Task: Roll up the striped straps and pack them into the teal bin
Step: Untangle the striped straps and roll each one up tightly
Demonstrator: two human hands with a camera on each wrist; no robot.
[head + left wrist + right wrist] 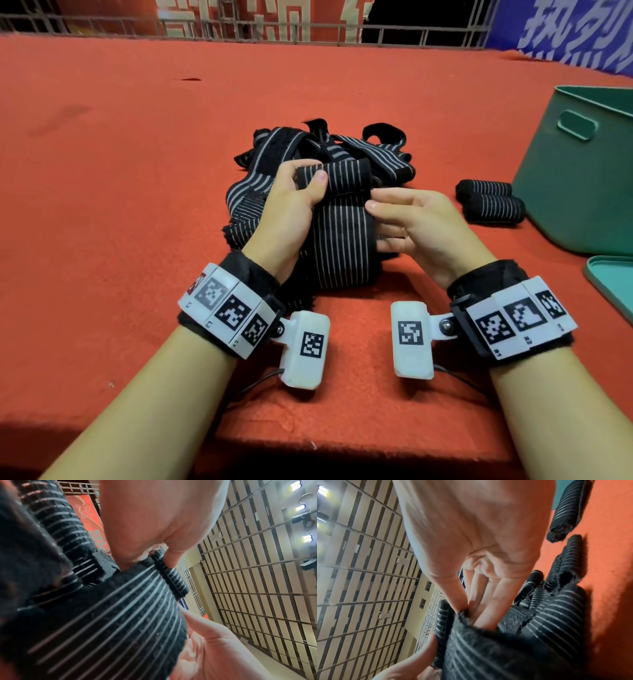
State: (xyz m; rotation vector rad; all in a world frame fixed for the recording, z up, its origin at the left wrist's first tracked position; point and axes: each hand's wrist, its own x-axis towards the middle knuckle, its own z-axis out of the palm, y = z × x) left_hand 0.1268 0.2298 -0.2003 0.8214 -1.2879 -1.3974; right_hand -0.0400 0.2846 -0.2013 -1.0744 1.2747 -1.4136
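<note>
We see the left hand pinching the rolled end of a striped strap, thumb on top. The right hand pinches the roll's other edge, fingers under the band. A loose strap pile lies behind. Two finished rolls sit just beside the teal bin on the red cloth.

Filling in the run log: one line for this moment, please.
left hand grips strap roll | right hand pinches strap edge | two rolled straps beside teal bin | loose pile behind

Black grey-striped straps, teal bin, red carpet
</note>
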